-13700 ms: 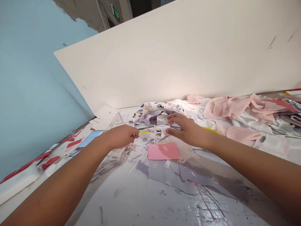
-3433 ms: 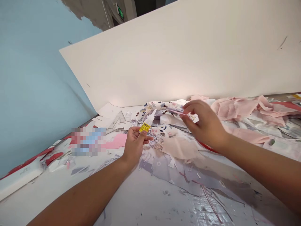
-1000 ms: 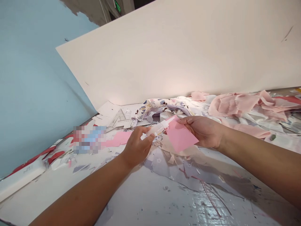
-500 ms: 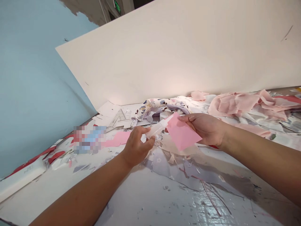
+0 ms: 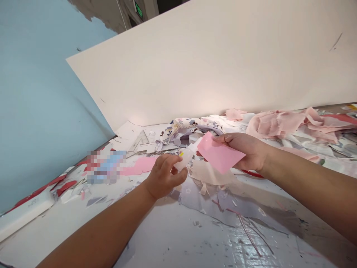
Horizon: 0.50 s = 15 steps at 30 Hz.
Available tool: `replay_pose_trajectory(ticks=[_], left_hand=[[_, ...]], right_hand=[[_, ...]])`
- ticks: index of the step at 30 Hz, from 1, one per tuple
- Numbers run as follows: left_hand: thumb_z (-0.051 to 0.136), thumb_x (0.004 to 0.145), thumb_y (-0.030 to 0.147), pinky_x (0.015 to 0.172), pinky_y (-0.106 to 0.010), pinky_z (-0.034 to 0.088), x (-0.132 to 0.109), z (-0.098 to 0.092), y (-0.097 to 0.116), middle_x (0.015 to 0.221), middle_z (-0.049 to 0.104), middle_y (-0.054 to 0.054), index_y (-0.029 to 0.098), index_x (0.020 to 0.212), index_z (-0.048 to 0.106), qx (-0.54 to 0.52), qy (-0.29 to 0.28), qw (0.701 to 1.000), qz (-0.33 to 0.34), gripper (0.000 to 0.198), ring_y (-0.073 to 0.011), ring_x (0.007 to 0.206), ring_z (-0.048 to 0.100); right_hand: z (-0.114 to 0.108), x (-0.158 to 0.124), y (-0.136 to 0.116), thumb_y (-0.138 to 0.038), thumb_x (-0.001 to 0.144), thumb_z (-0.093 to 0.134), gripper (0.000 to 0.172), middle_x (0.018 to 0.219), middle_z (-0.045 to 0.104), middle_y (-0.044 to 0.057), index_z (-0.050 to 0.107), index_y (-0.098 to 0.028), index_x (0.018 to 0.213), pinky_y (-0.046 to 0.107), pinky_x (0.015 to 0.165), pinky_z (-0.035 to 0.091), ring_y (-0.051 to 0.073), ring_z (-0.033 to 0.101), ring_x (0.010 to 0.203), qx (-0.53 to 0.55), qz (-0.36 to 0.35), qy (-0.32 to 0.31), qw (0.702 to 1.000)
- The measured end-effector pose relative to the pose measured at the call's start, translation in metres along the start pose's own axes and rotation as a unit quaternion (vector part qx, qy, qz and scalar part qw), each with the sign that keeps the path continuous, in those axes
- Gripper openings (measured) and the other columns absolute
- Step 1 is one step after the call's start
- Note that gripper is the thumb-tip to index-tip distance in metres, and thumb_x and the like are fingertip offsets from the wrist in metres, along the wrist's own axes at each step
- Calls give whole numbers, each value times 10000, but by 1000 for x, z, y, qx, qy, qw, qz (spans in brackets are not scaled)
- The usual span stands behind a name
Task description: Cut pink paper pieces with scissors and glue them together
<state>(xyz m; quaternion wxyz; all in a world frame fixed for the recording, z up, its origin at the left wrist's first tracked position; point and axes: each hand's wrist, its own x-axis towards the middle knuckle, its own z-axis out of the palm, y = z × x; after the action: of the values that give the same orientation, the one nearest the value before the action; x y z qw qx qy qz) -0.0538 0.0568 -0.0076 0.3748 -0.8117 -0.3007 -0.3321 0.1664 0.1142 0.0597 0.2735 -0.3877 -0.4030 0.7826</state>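
My left hand (image 5: pixel 164 179) is closed around a small clear glue bottle (image 5: pixel 186 156) with a yellow label, nozzle pointing up and right at a pink paper square (image 5: pixel 220 153). My right hand (image 5: pixel 245 149) pinches that pink square by its right side and holds it tilted above the table. The nozzle tip meets the square's left edge. Below both lies a pale peach fabric piece (image 5: pixel 208 173) among paper scraps.
A big white board (image 5: pixel 223 63) leans behind the table. Floral cloth (image 5: pixel 185 125) and pink fabric scraps (image 5: pixel 276 123) are piled at the back. A second pink paper (image 5: pixel 141 165), a clear set square (image 5: pixel 138 141) and red strips (image 5: pixel 61 183) lie at left. The near table (image 5: pixel 173 242) is stained.
The pink square has tilted flatter and risen slightly. My left hand has lowered a little and turned the bottle, so its yellow label shows.
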Motion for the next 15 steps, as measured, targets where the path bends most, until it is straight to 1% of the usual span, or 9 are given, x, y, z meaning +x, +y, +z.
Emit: replay_pose_trajectory(ticks=[3, 6, 10, 13, 15], left_hand=[[526, 617, -24, 707, -308, 443, 1, 0, 0, 917, 478, -38, 261, 759, 526, -6, -3, 1000, 17, 318, -156, 863, 431], [512, 640, -7, 703, -302, 441, -1, -1, 0, 920, 519, -22, 290, 791, 529, -6, -24, 1000, 19, 334, -145, 833, 455], [490, 677, 24, 704, -303, 425, -4, 1, -2, 951, 566, -22, 290, 815, 532, -20, -68, 997, 10, 303, -142, 812, 483], [455, 705, 43, 713, -306, 416, -5, 3, -2, 962, 574, -23, 268, 774, 538, -18, -90, 996, 18, 250, -148, 841, 482], [446, 701, 34, 716, -306, 414, -4, 3, -2, 958, 566, -25, 253, 742, 536, -4, -83, 996, 34, 240, -155, 858, 467]], right_hand=[[-2, 2, -1, -206, 761, 454, 179, 762, 640, 85, 541, -139, 902, 249, 525, 448, 155, 591, 618, -14, 8, 1, 1000], [-6, 4, -2, -186, 753, 440, 217, 814, 647, 107, 547, -119, 930, 242, 492, 434, 161, 597, 629, -24, 8, -9, 1000], [-15, 8, -4, -183, 753, 445, 254, 858, 653, 122, 534, -122, 983, 261, 530, 451, 178, 611, 688, -21, -14, -7, 1000], [-21, 12, -3, -219, 766, 443, 232, 827, 656, 116, 525, -139, 967, 280, 538, 459, 186, 611, 686, -17, -39, 5, 999], [-23, 15, 0, -238, 767, 448, 177, 751, 650, 89, 524, -153, 903, 280, 515, 456, 177, 602, 629, -21, -46, 29, 998]])
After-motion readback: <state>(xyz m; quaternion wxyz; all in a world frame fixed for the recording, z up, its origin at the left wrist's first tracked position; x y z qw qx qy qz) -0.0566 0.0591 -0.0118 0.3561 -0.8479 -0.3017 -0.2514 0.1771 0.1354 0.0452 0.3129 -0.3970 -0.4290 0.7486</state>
